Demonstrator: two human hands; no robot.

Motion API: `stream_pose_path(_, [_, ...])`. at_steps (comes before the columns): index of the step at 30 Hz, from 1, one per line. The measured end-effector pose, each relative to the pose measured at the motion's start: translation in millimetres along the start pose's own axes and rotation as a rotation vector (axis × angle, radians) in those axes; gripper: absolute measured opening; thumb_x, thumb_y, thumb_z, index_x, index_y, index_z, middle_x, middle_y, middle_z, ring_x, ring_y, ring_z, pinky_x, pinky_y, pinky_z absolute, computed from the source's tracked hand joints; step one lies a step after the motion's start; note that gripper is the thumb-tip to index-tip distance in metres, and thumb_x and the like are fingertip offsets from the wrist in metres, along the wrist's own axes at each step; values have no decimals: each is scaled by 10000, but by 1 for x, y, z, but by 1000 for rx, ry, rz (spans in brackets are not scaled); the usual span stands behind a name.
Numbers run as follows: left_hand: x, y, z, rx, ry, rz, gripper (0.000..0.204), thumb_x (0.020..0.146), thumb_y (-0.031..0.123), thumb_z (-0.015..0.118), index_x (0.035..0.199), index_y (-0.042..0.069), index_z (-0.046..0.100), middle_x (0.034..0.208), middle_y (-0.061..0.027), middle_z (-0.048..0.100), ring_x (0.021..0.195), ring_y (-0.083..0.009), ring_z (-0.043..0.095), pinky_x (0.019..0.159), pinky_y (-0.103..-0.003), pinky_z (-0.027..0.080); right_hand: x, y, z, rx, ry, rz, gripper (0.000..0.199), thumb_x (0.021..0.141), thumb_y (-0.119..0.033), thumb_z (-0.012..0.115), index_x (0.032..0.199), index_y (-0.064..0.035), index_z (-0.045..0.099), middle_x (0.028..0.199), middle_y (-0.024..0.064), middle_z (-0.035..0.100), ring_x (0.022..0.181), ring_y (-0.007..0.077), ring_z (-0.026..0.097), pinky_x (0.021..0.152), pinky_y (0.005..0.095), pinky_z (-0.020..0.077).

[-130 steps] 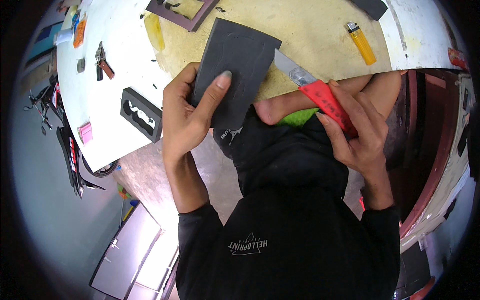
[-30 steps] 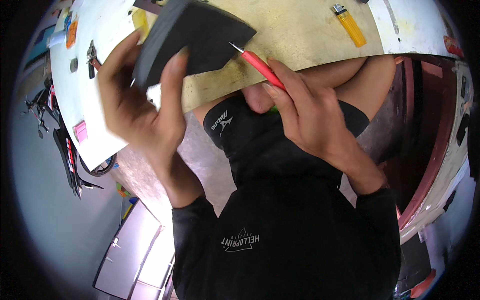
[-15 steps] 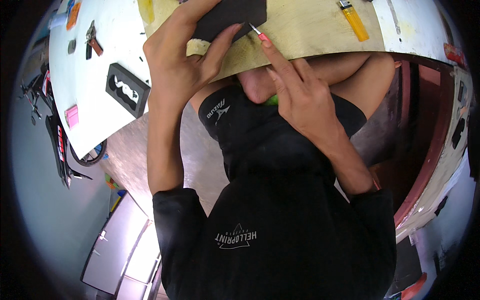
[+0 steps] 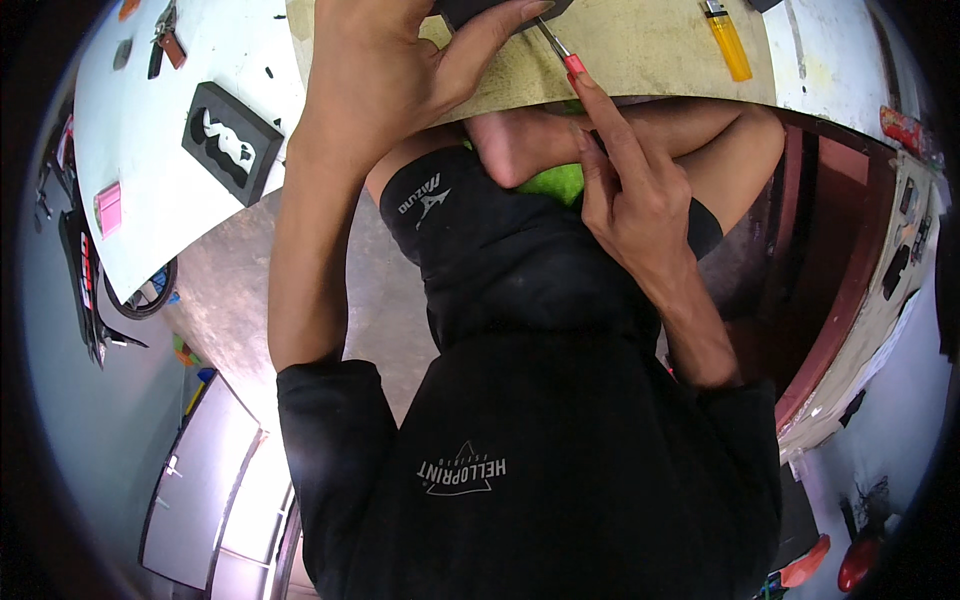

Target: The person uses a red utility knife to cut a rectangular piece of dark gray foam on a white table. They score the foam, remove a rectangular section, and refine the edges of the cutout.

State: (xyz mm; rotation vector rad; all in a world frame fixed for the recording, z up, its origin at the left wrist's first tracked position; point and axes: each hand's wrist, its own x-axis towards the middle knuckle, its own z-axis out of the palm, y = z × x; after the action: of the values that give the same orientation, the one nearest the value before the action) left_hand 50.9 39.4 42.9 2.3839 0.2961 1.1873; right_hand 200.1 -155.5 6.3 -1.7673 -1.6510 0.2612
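Left hand [image 4: 385, 75] clamps a flat matte-black slab [image 4: 466, 11]; right hand [image 4: 638, 190] pinches a slim red metal-bladed knife [image 4: 572, 64]

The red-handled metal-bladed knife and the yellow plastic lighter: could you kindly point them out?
Red-handled metal-bladed knife [image 4: 572, 64]: head view, front of its handle.
Yellow plastic lighter [image 4: 731, 49]: head view, middle of its body.

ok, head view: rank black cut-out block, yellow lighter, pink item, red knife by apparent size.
1. Black cut-out block
2. Yellow lighter
3. Pink item
Red knife: partly covered by right hand, so unranked.
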Motion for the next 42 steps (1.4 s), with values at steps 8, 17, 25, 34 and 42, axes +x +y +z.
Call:
stream_pose_path(8, [5, 12, -2, 69, -34, -16, 545, 785, -69, 809, 1294, 6, 629, 1227, -182, 718, 1089, -284, 735, 902, -334, 594, 5, 0, 7, 31, 73, -36, 544, 894, 67, 703, 1419, -45, 616, 819, 110, 663, 588, 184, 563, 555, 336, 483])
stream_pose_path(17, [-2, -4, 2, 108, 44, 48, 566, 768, -37, 832, 1294, 5, 626, 1225, -166, 702, 1105, -260, 716, 931, -328, 570, 14, -2, 16, 25, 94, -62, 585, 868, -37, 698, 1442, -47, 588, 833, 126, 640, 646, 260, 632, 602, 401, 573])
stream_pose_path(25, [-3, -3, 14, 156, 134, 105, 602, 754, 0, 876, 1299, 6, 620, 1219, -161, 698, 1091, -248, 716, 911, -322, 580, 19, -1, 15, 42, 103, -46, 591, 880, -48, 700, 1457, -97, 583, 784, 130, 594, 650, 298, 642, 584, 426, 559])
stream_pose_path(34, [-5, -3, 19, 168, 149, 125, 581, 752, -17, 875, 1276, -6, 624, 1199, -172, 707, 1072, -254, 726, 896, -322, 593, 11, -3, 5, -30, 17, -32, 636, 839, -26, 701, 1459, -72, 571, 894, 134, 664, 714, 279, 662, 627, 414, 587])
stream_pose_path(42, [-1, -1, 15, 182, 110, 111, 587, 746, -18, 877, 1274, -22, 619, 1228, -164, 671, 1101, -233, 695, 914, -307, 572, 15, -6, 7, 2, 101, -71, 662, 812, -15, 701, 1459, -66, 573, 880, 130, 660, 709, 268, 658, 625, 398, 587])
